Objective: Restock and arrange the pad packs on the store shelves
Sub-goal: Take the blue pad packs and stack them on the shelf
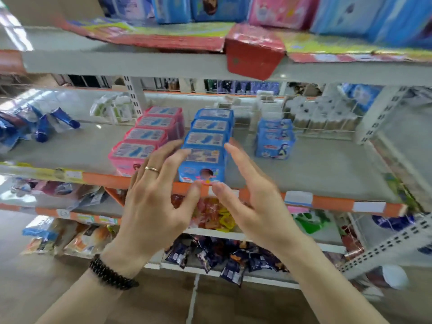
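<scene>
A row of several blue pad packs point(208, 141) runs front to back on the middle grey shelf point(315, 169). To its left stands a matching row of pink pad packs point(145, 139). A shorter row of light blue packs point(274, 139) stands to the right. My left hand point(161, 197) is spread open in front of the frontmost blue pack, fingertips at its left side. My right hand point(254, 195) is open at that pack's right side. Neither hand grips a pack; both are blurred.
The shelf's orange front edge point(327, 202) carries price labels. Larger packs point(275, 10) fill the top shelf, with a red box point(252, 54) overhanging it. Loose blue-and-white packs point(39, 122) lie at far left. Snack bags point(210, 256) sit on lower shelves.
</scene>
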